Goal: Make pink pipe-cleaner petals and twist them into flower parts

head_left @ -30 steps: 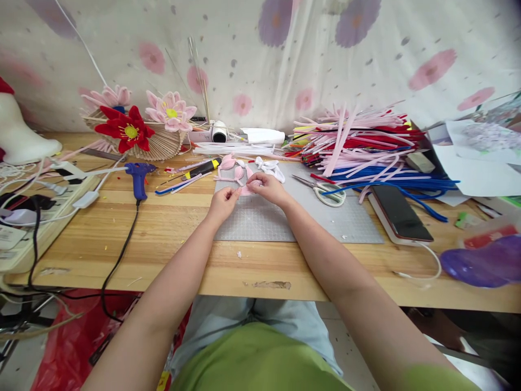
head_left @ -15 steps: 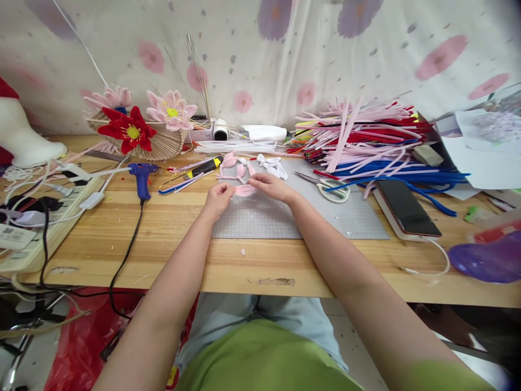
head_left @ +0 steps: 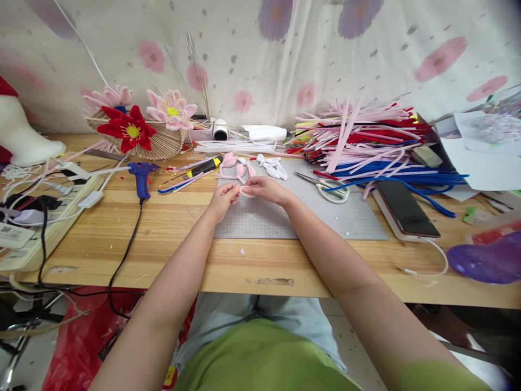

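Over the grey cutting mat (head_left: 260, 222), my left hand (head_left: 223, 200) and my right hand (head_left: 264, 190) are close together. Between their fingertips is a pink pipe cleaner piece (head_left: 246, 192), mostly covered by the fingers. My left hand pinches its left end; the fingers of my right hand close on the other side. Just beyond the hands lie pink pipe cleaner petals (head_left: 240, 169) and white pipe cleaner petals (head_left: 273, 165). Scissors with pale handles (head_left: 331, 191) rest on the mat to the right.
A blue glue gun (head_left: 141, 178) with a black cord stands left. A yellow-black utility knife (head_left: 204, 167) lies behind the hands. Pipe cleaners (head_left: 366, 136) are heaped at the back right, near a phone (head_left: 407, 209). Finished flowers (head_left: 132, 130) and a power strip (head_left: 52, 222) are on the left.
My hands have drawn closer together, the left moving slightly right. The pink piece, earlier stretched between them, is now mostly hidden by the fingers.
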{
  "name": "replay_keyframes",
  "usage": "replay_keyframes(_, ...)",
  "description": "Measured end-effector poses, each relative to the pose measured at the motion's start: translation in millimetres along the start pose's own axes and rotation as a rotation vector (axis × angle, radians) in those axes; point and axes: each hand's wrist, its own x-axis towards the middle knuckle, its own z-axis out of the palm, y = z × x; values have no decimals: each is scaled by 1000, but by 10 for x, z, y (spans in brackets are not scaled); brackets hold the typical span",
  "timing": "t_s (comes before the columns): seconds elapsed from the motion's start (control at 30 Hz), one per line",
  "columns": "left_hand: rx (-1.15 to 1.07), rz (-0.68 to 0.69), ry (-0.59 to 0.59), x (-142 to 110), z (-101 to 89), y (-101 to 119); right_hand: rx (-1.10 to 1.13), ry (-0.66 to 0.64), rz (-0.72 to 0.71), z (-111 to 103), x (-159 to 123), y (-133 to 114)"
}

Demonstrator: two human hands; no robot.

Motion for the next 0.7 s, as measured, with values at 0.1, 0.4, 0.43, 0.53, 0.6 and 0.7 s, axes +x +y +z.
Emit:
replay_keyframes(0.1,-112,-1,-7,-17,48,0,121,-39,7,13,-5,-11)
replay_keyframes(0.4,-159,-1,4,-8,51,0,170,-130,94,30,-36,-49)
replay_keyframes(0.43,-127,15,36,2,34,-2,157,-138,89,24,-31,-37)
replay_keyframes(0.53,-40,89,187,43,-13,-14,120,-102,47,12,-4,17)
replay_keyframes(0.6,-3,113,260,65,-22,-33,84,-22,30,25,24,53)
replay_keyframes(0.7,75,117,272,78,4,-77,15,86,44,78,63,76)
